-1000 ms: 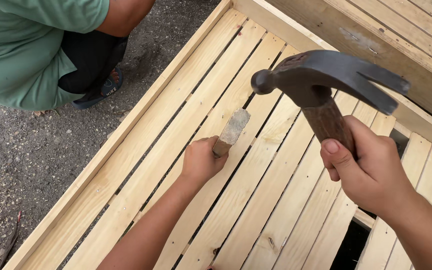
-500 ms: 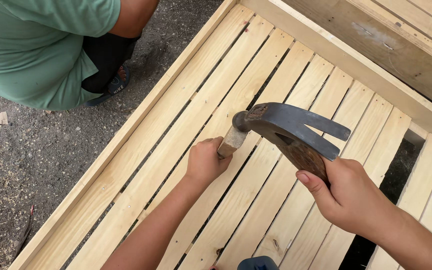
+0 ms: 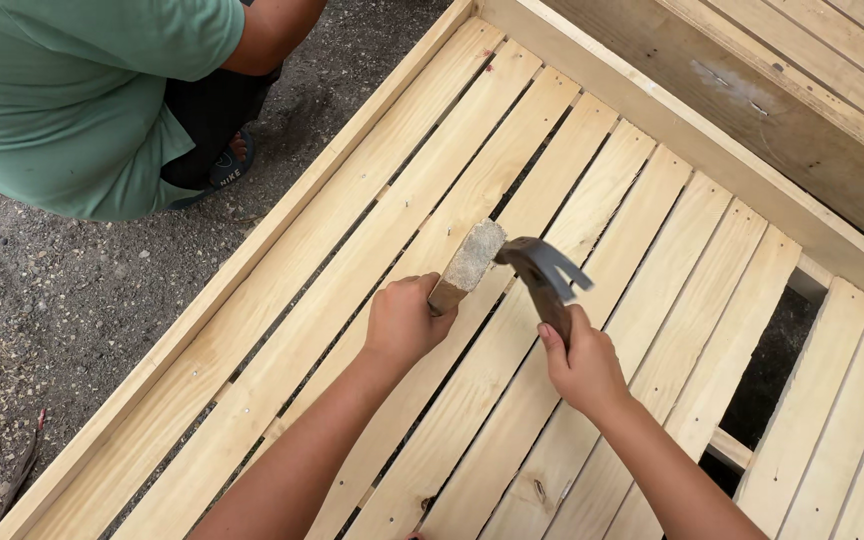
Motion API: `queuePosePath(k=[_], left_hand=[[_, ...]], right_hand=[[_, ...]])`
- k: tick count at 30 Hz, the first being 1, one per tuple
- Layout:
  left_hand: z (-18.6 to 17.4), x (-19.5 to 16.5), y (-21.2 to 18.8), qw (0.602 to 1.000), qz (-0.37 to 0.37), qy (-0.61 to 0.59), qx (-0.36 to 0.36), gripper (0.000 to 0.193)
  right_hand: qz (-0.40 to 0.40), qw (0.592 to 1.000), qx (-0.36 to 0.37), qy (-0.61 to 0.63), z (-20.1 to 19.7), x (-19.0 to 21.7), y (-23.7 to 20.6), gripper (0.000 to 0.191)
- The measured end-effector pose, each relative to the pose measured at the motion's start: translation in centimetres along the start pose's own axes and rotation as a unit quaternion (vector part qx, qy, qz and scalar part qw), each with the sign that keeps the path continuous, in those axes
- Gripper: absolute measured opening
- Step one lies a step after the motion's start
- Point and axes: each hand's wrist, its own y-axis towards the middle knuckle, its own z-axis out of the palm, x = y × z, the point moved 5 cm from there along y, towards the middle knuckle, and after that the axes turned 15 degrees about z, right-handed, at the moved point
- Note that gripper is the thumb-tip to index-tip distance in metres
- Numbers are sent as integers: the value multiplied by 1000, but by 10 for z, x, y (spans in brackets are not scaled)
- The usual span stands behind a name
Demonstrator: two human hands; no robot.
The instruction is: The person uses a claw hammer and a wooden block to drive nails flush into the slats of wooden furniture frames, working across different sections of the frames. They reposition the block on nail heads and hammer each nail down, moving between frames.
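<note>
My left hand (image 3: pixel 404 320) grips a short wooden block (image 3: pixel 467 264), held tilted on end against the pale slats of a wooden frame (image 3: pixel 372 230). My right hand (image 3: pixel 580 368) holds a claw hammer (image 3: pixel 544 272) by its wooden handle. The hammer's dark metal head rests against the block's grey upper end, with the claw pointing right. Both forearms reach in from the bottom of the view.
A crouching person in a green shirt (image 3: pixel 82 100) and dark shorts is at the top left, on gravel ground (image 3: pixel 42 330) with wood chips. A second wooden frame (image 3: pixel 782 90) lies at the top right. A dark gap (image 3: pixel 767 370) opens between slats at right.
The hammer has swung down from a raised position to the block's top end. The view shifted slightly; my left hand kept its grip on the block.
</note>
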Motion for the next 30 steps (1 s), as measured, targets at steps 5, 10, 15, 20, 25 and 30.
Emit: queuePosePath(k=[5, 10, 15, 20, 25, 30], left_hand=[[-2, -1, 0, 1000, -10, -14, 10, 18], [-6, -5, 1, 1000, -23, -15, 13, 17], [-14, -10, 7, 996, -58, -18, 62, 31], [-35, -27, 8, 988, 47, -134, -62, 71], [-29, -28, 13, 988, -14, -153, 1, 63], [-22, -27, 13, 985, -72, -151, 33, 59]], right_hand=[[305, 946, 91, -56, -26, -25, 11, 35], [-39, 979, -40, 196, -72, 18, 6, 34], [60, 998, 7, -6, 16, -3, 6, 44], [273, 951, 87, -118, 17, -51, 7, 41], [136, 985, 34, -99, 25, -48, 2, 40], [240, 954, 111, -142, 42, -64, 8, 42]])
